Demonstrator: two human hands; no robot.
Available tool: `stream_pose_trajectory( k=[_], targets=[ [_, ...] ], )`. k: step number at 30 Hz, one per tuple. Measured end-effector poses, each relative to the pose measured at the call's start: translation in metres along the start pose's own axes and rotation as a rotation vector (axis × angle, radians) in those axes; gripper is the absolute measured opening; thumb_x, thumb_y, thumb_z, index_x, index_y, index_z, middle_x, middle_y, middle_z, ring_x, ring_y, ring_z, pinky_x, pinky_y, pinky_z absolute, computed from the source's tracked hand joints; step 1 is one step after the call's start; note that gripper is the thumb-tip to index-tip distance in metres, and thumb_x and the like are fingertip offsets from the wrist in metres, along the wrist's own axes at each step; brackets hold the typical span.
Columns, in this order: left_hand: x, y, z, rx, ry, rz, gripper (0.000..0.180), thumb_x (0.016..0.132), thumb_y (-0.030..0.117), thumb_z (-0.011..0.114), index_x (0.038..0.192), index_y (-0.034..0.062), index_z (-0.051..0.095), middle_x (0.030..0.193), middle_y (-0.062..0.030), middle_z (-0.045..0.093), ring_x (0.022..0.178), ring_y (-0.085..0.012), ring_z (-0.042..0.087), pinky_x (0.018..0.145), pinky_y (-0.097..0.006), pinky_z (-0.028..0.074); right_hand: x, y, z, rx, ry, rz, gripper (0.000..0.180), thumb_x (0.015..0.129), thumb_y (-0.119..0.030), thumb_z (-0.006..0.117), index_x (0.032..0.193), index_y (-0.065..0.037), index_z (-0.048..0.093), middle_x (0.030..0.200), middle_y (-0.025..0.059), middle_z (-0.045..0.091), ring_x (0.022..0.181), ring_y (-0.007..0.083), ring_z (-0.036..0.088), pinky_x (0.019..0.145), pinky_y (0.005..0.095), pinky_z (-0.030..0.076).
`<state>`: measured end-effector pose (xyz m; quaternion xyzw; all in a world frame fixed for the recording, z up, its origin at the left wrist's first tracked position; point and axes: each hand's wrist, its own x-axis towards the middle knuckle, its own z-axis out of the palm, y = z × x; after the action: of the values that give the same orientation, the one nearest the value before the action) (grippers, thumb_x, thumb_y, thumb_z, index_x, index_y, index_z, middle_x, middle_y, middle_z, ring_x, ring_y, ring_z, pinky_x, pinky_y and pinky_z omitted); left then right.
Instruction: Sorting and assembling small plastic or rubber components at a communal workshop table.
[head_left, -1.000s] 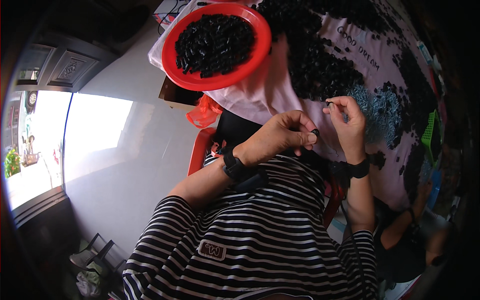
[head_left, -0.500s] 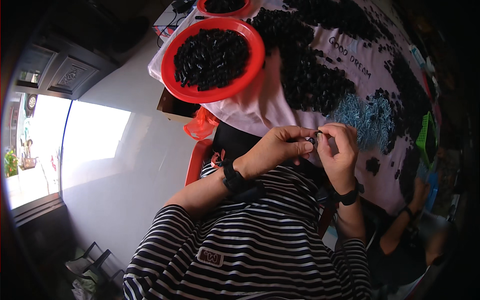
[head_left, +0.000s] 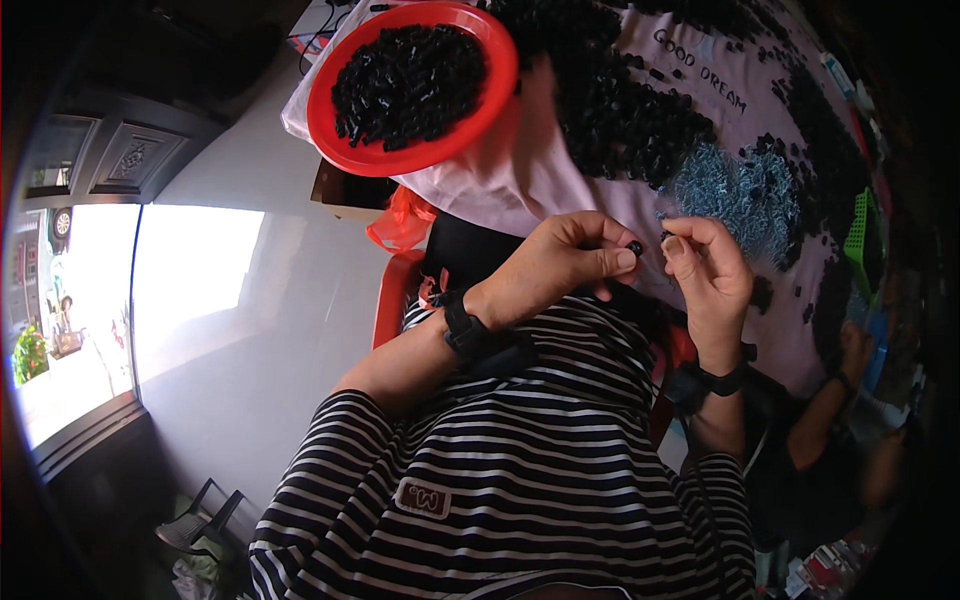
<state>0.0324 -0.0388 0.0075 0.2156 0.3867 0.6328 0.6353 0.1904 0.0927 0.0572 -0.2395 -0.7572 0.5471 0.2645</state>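
My left hand [head_left: 555,262] pinches a small black cylindrical piece [head_left: 635,248] between thumb and forefinger, one end facing my other hand. Just to its right, my right hand [head_left: 715,285] is closed in a pinch, with a tiny dark thing at its fingertips, too small to name. A narrow gap separates the two sets of fingertips. Beyond them lie a heap of small blue wiry pieces [head_left: 735,200] and a wide spread of black pieces [head_left: 640,125] on the pale pink cloth [head_left: 490,190]. A red plate [head_left: 503,85] heaped with similar black pieces stands at the far left of the cloth.
At the right edge are a green basket [head_left: 860,240] and another person's forearm [head_left: 818,420]. Left of my lap are a red chair [head_left: 393,300], an orange-red plastic bag [head_left: 402,222] and a cardboard box [head_left: 340,192]. A dark plastic chair [head_left: 205,520] stands lower left.
My hands, together at the fingertips before, are now apart. The right one has shifted right, and the black piece shows clearly in my left fingers. The view has shifted, so the plate sits higher.
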Motion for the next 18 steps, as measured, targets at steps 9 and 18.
stream_pose_trajectory(
  k=[9, 18],
  targets=[
    [-0.001, 0.0, 0.003, 0.206, 0.093, 0.034, 0.024, 0.093, 0.018, 0.076, 0.11, 0.0038, 0.068, 0.093, 0.0039, 0.068, 0.077, -0.0014, 0.059, 0.064, -0.018, 0.047, -0.001, -0.002, 0.008, -0.452, -0.014, -0.222, 0.018, 0.093, -0.006, 0.07, 0.11, -0.005, 0.072, 0.091, 0.003, 0.065, 0.085, 0.0162, 0.059, 0.084, 0.0307, 0.044],
    [-0.002, 0.001, 0.004, 0.268, 0.144, 0.039, 0.024, 0.092, 0.019, 0.078, 0.108, 0.0042, 0.068, 0.085, 0.0066, 0.065, 0.071, 0.0012, 0.053, 0.06, -0.016, 0.041, 0.001, 0.0, 0.013, -0.738, -0.046, -0.446, 0.016, 0.092, -0.009, 0.07, 0.108, -0.01, 0.071, 0.089, -0.0001, 0.066, 0.082, 0.0164, 0.058, 0.091, 0.036, 0.034]
  ],
)
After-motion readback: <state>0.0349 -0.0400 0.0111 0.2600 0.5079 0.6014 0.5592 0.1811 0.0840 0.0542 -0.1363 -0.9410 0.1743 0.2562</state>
